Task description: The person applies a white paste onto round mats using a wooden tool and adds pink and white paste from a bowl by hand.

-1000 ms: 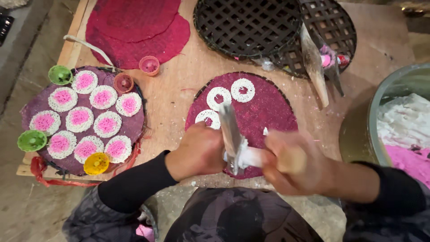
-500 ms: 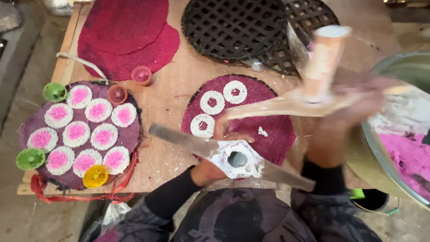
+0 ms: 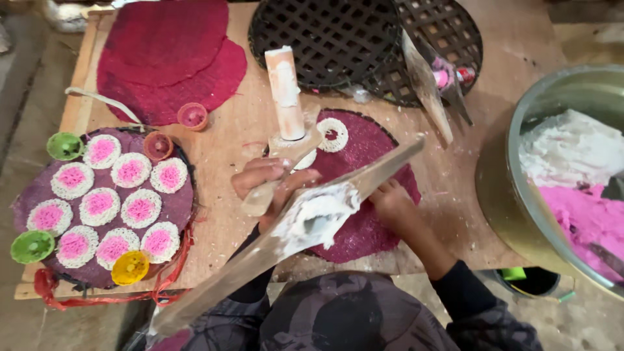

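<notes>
My left hand (image 3: pixel 273 177) is closed around the wooden handle (image 3: pixel 259 200) of a hand press. The press's long flat plate (image 3: pixel 260 253) slants from lower left to upper right, smeared with white dough (image 3: pixel 313 218). Its pale cylinder plunger (image 3: pixel 285 91) stands upright just above my left hand. My right hand (image 3: pixel 392 200) rests on a round maroon mat (image 3: pixel 364 237), its fingertips hidden under the plate's upper end. A white noodle ring (image 3: pixel 333 134) lies on the mat's far part.
At left a round tray (image 3: pixel 97 276) carries several pink-and-white noodle nests, ringed by small green (image 3: pixel 64 145), yellow (image 3: pixel 130 267) and red (image 3: pixel 193 116) cups. Maroon mats (image 3: pixel 162 58) and black lattice trays (image 3: pixel 325 39) lie at the back. A metal bowl (image 3: pixel 513 195) of white and pink dough stands right.
The raised press has come down across the mat. My right hand left the plunger part and dropped to the mat under the plate. The view has shifted slightly.
</notes>
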